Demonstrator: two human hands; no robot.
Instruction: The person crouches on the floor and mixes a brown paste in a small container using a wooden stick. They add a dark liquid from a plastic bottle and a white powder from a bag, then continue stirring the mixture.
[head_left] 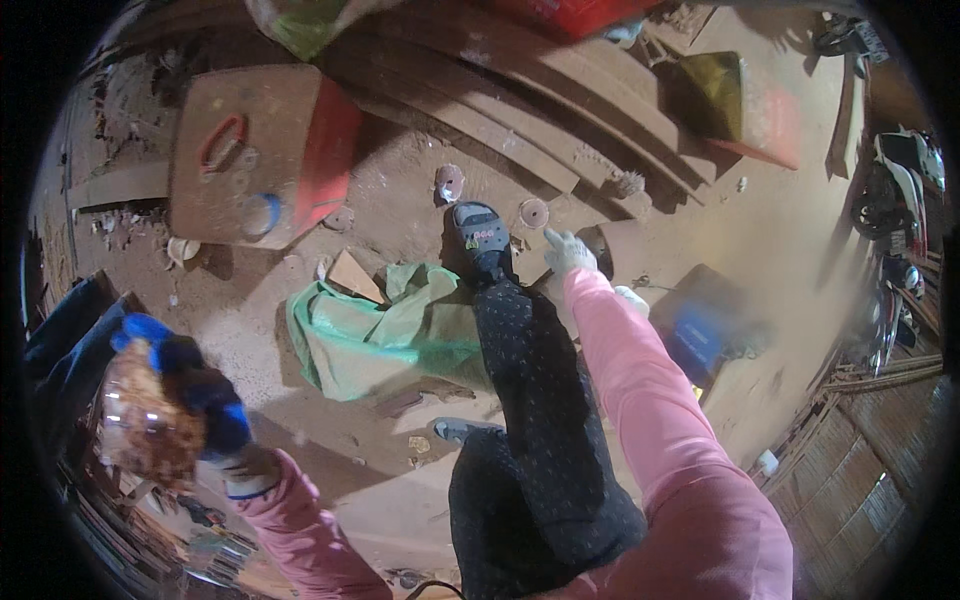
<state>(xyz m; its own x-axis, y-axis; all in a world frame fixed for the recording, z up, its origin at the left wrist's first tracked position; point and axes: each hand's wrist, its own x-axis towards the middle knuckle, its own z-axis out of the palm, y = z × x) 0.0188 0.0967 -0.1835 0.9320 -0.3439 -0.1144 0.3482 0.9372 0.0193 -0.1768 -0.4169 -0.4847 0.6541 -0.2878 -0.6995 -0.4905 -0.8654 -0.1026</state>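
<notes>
My left hand (205, 400), in a blue-coated glove, is closed on a shiny brown lump (148, 420) with a rough, mottled surface; its exact kind I cannot make out. My right hand (570, 254), in a whitish glove, reaches forward over the floor with its fingers stretched out, and I see nothing in them. Near those fingertips lies a round disc (533, 212) with a centre hole. A second small round piece (449, 182) is by the tip of my shoe (480, 228). A greenish sack (385, 335) lies crumpled left of my leg.
A dusty red container (250, 155) with a red handle and a blue cap stands at the far left. Long curved boards (520, 110) lie across the back. A blue object (697, 335) sits right of my arm. A cut yellow-and-red container (745, 110) and motorbikes (905, 190) are on the right.
</notes>
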